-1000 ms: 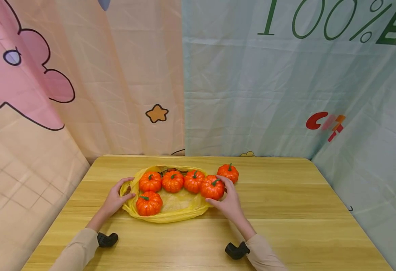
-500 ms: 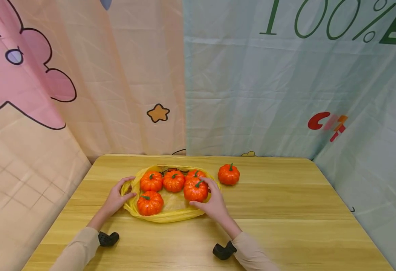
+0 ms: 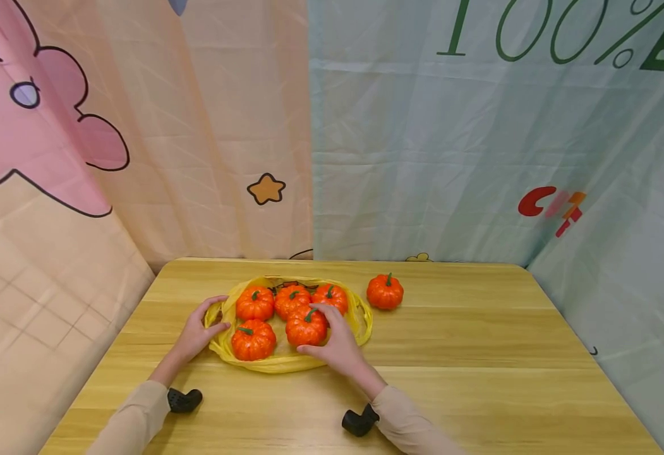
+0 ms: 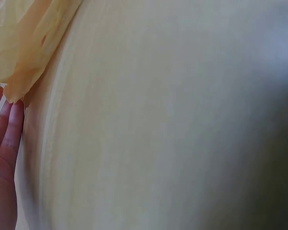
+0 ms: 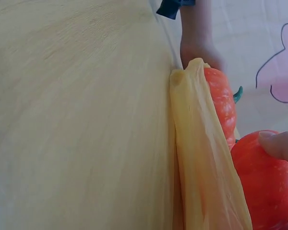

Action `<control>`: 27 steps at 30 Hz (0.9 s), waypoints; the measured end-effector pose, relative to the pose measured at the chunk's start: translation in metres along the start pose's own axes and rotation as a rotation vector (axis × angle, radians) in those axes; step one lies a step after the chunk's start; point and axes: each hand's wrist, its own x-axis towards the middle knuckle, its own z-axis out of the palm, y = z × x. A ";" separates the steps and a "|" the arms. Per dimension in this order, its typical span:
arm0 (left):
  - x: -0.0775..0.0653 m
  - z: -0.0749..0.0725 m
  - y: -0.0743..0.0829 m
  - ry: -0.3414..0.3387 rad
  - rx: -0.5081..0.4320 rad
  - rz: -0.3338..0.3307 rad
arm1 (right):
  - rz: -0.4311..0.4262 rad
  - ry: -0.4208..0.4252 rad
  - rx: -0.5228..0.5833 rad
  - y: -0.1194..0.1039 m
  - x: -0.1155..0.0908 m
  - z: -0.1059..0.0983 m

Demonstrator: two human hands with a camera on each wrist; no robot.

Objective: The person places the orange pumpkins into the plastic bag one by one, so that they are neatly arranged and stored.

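Note:
A small orange toy pumpkin (image 3: 303, 327) with a green stem is gripped between the thumb and fingers of my right hand (image 3: 341, 344), over the front middle of a spread yellow plastic bag (image 3: 286, 364). The right wrist view shows the thumb pressed on this held pumpkin (image 5: 266, 187); most of the other fingers are out of frame. At the bag's left rim, my left hand (image 3: 195, 332) holds the edge, thumb and fingers around it. Several more pumpkins (image 3: 254, 303) sit inside the bag, along its back and at the front left.
One pumpkin (image 3: 385, 292) stands on the wooden table (image 3: 479, 341) behind and right of the bag. Black wrist-worn pieces (image 3: 360, 421) sit on both wrists. Printed curtains (image 3: 411, 158) hang behind the table and at its sides.
My right hand has carried the pumpkin leftward from the bag's right rim to above its front middle. The left hand stays at the left rim.

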 end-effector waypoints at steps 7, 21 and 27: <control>0.000 0.001 0.001 0.002 0.019 -0.019 | -0.001 -0.040 -0.050 -0.002 0.004 0.009; 0.001 0.001 0.000 -0.003 0.015 -0.026 | -0.033 -0.075 -0.109 0.000 0.004 0.020; 0.000 -0.001 0.000 -0.007 0.031 -0.041 | -0.020 -0.105 -0.116 0.000 0.003 0.021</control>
